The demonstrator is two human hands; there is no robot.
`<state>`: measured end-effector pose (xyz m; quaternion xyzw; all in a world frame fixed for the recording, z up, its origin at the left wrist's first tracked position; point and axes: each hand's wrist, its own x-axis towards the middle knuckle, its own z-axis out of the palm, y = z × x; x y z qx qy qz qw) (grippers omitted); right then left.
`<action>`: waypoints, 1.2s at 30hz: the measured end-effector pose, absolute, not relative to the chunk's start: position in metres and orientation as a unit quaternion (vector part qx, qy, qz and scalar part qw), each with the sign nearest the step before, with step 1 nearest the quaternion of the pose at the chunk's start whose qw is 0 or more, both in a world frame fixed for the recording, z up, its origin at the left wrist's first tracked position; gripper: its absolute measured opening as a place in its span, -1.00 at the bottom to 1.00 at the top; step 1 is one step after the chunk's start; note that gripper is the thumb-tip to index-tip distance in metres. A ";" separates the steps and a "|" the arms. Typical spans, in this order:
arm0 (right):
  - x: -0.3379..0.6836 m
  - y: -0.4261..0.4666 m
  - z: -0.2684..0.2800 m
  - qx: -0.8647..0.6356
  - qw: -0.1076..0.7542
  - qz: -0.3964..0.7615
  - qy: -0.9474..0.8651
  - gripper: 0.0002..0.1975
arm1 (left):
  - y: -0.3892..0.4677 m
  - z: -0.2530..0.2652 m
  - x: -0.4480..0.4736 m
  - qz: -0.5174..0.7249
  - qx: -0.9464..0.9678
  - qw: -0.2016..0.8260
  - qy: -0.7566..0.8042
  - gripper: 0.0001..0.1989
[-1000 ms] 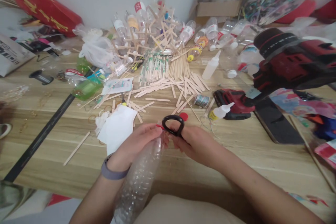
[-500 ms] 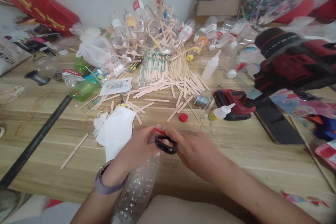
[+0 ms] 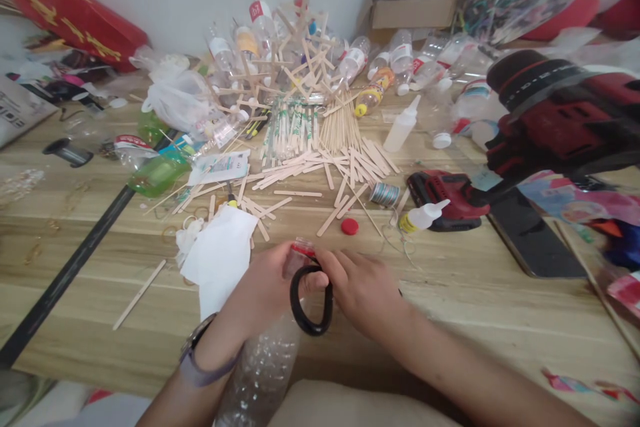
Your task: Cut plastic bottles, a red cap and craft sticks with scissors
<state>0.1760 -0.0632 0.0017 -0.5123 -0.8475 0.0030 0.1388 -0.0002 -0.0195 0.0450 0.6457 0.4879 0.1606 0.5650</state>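
My left hand (image 3: 267,280) is closed around the upper part of a clear plastic bottle (image 3: 265,360), whose body slants down toward my lap. The bottle's uncapped neck with its red ring (image 3: 303,249) pokes up between my hands. My right hand (image 3: 363,283) grips scissors (image 3: 311,327) by the black handle, one loop facing me. Their blades are hidden behind my fingers, close to the red ring. A red bottle cap (image 3: 349,226) lies on the table just beyond my hands.
Craft sticks (image 3: 297,193) and bamboo skewers (image 3: 341,123) spread across the table ahead. A red-black power drill (image 3: 560,113) stands at the right, with a phone (image 3: 535,233) beside it. White paper (image 3: 223,253) lies left, near a black bar (image 3: 75,267). Several plastic bottles line the back.
My right hand has turned the scissors, so the handle loop now hangs lower and faces me more squarely. The bottle neck shows more clearly; my left hand keeps its hold.
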 end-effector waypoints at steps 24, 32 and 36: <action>0.178 -0.046 0.013 -0.596 0.034 -0.016 -0.802 -0.70 | -0.009 0.005 0.025 0.276 0.458 0.751 0.389 -0.66; 0.177 -0.056 0.011 -0.593 0.055 -0.050 -0.802 -0.69 | -0.017 0.005 0.023 0.260 0.388 0.796 0.385 -0.60; 0.179 -0.068 0.006 -0.584 0.063 -0.068 -0.806 -0.69 | -0.021 0.004 0.022 0.235 0.393 0.806 0.375 -0.55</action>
